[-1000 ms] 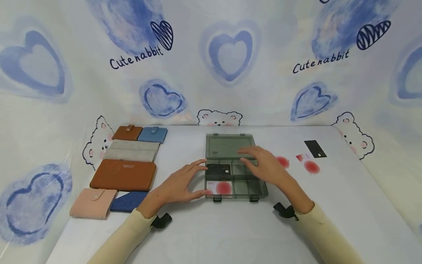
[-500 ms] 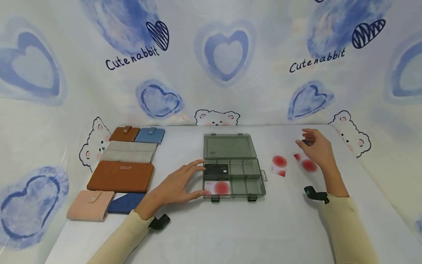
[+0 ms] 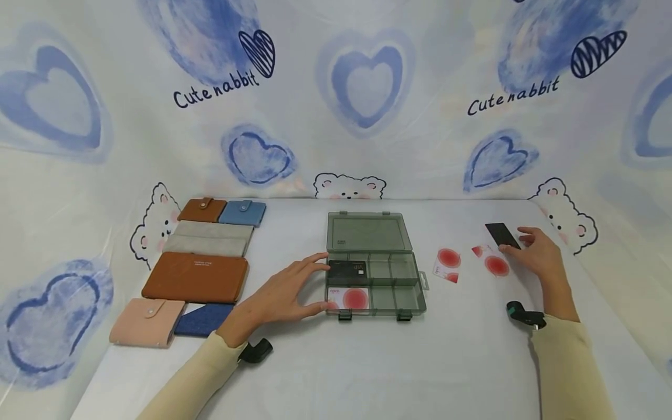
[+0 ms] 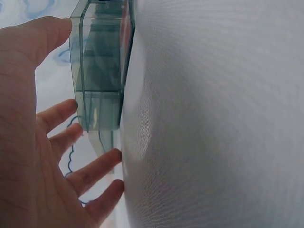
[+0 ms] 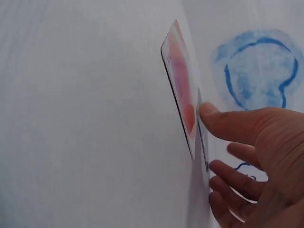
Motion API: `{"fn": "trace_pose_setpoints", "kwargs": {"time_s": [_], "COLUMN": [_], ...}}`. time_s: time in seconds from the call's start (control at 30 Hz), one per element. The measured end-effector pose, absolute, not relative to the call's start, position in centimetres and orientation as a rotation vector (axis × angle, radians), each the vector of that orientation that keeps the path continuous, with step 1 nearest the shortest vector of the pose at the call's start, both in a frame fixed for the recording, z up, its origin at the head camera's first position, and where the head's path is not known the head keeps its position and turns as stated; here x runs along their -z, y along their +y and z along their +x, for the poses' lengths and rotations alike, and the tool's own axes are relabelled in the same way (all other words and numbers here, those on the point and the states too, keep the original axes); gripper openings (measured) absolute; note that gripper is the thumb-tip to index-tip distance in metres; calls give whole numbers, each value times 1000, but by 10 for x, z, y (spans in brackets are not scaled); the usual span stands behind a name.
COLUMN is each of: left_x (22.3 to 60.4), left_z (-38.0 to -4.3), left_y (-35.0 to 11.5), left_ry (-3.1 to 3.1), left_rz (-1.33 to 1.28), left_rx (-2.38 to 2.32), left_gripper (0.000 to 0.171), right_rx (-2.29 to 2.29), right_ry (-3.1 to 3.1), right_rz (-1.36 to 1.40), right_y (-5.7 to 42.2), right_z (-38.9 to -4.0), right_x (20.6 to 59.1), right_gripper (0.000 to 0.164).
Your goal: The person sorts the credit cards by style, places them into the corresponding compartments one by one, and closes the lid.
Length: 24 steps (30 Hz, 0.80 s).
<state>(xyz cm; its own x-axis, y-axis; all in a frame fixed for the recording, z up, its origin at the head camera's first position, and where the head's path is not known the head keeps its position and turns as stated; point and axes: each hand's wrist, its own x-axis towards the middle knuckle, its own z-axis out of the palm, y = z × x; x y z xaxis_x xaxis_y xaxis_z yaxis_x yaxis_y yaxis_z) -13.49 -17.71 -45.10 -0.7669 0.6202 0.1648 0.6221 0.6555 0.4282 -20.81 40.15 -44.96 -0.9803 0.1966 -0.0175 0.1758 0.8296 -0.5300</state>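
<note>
My left hand point(image 3: 280, 294) reaches along the left side of a translucent green compartment box point(image 3: 396, 310), thumb and fingers spread and extended. In the left wrist view the thumb tip is right at the box's rim, with fingertips near its far corner. The box's lid point(image 3: 367, 233) lies back. Inside, a black VIP card point(image 3: 343, 271) sits above a white card with a red circle point(image 3: 349, 298). At the right, my right hand point(image 3: 541, 254) has its thumb at the lower end of a black card point(image 3: 499, 233); its fingers stand loosely apart beside the card.
Two red-and-white cards, one left point(image 3: 447, 262) and one right point(image 3: 496, 266), lie right of the box. Along the left are a brown zip wallet point(image 3: 196, 277), a grey one point(image 3: 210, 238), a pink one point(image 3: 144, 324), a dark blue one point(image 3: 205, 321) and small brown and light blue ones behind.
My right hand has moved from over the box, across the black card, to that card's right side. The black card shows in its earlier place. My left hand stays beside the box.
</note>
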Motion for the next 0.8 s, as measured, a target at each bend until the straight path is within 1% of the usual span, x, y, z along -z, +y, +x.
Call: {"fn": "trace_pose_setpoints", "kwargs": {"time_s": [0.1, 0.33, 0.57, 0.7, 0.8], "left_x": [451, 452, 452, 452, 451], "left_z": [-135, -135, -135, -135, -134], "left_y": [-177, -177, -177, -177, -176], "left_ry": [-2850, -2840, -2851, -2856, -2855], "left_rz": [-1070, -1076, -1075, -1075, -1074], "left_rx": [745, 750, 738, 742, 747], "left_gripper": [74, 74, 74, 74, 74], "right_rx": [-859, -854, -858, -878, -869], "right_ry": [-2975, -3010, -3057, -3034, -3029], "right_rz": [-322, -422, -473, -501, -506], "right_y": [400, 400, 403, 401, 399], "right_z": [-208, -206, -205, -203, -203], "right_x": [449, 447, 444, 442, 440], "right_gripper": [87, 79, 80, 75, 77]}}
